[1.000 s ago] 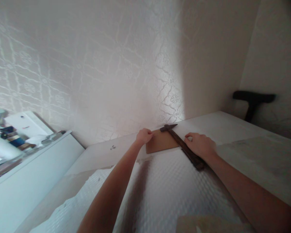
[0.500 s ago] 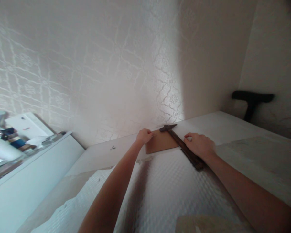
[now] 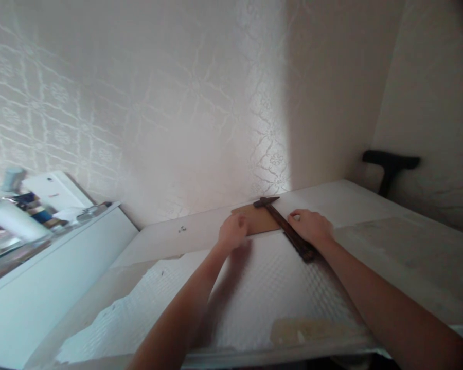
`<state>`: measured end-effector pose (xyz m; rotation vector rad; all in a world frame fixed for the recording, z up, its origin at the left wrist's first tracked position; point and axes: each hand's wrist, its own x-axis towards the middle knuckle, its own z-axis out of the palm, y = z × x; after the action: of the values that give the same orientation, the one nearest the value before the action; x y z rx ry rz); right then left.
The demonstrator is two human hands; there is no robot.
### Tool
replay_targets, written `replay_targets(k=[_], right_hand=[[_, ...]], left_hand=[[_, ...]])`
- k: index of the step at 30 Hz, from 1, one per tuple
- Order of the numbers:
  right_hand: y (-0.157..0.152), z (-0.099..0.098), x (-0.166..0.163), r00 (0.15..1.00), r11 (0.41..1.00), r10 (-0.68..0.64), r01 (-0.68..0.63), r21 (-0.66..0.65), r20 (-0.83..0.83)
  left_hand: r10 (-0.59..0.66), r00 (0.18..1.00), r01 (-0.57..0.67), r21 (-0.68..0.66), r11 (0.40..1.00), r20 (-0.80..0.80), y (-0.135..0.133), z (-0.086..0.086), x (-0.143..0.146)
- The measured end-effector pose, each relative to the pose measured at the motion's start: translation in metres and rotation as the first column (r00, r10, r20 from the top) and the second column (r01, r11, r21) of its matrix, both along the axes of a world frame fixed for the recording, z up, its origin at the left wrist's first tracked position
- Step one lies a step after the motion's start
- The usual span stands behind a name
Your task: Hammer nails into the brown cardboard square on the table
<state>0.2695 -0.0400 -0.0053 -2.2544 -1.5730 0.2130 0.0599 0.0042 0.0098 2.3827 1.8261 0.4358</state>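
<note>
My left hand (image 3: 233, 231), smeared by motion, is over the left end of a small brown board (image 3: 263, 220). Whether it holds anything does not show. A hammer (image 3: 283, 221) with a dark head and worn wooden handle lies slantwise, its head over the board's far right corner. Just right of the handle rests my right hand (image 3: 312, 226), its fingers curled and the thumb against the forefinger. What these fingers hold, if anything, is too small to make out. Several tiny metal pieces (image 3: 182, 229) lie on the white surface to the left.
White quilted sheeting (image 3: 177, 288) covers part of the worktop (image 3: 401, 257). Patterned wallpaper (image 3: 200, 123) rises behind. On the left, a white cabinet (image 3: 81, 257) carries a white box (image 3: 56, 190) and clutter. A black T-shaped handle (image 3: 391, 162) stands at the right.
My left hand has come back from the board's far left edge toward me. The right hand stays beside the hammer. The view has shifted slightly, bringing the worktop's front edge into sight.
</note>
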Motion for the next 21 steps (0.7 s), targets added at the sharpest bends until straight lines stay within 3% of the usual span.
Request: replay_targets(k=[2, 8, 16, 21], right_hand=[[0.001, 0.0, 0.001, 1.0, 1.0, 0.007, -0.007, 0.001, -0.013], [-0.005, 0.004, 0.001, 0.995, 0.995, 0.098, -0.098, -0.015, 0.02], [-0.02, 0.001, -0.005, 0.937, 0.947, 0.32, -0.314, -0.063, 0.141], [-0.015, -0.003, 0.002, 0.962, 0.965, 0.263, -0.263, -0.013, 0.076]], left_hand=[[-0.104, 0.993, 0.101, -0.061, 0.993, -0.047, -0.02, -0.003, 0.006], [-0.118, 0.979, 0.116, -0.024, 0.993, -0.167, -0.058, -0.013, 0.014], [-0.145, 0.98, 0.144, -0.022, 0.989, -0.138, -0.06, -0.018, 0.011], [-0.161, 0.978, 0.153, -0.07, 0.986, -0.134, -0.062, -0.016, 0.012]])
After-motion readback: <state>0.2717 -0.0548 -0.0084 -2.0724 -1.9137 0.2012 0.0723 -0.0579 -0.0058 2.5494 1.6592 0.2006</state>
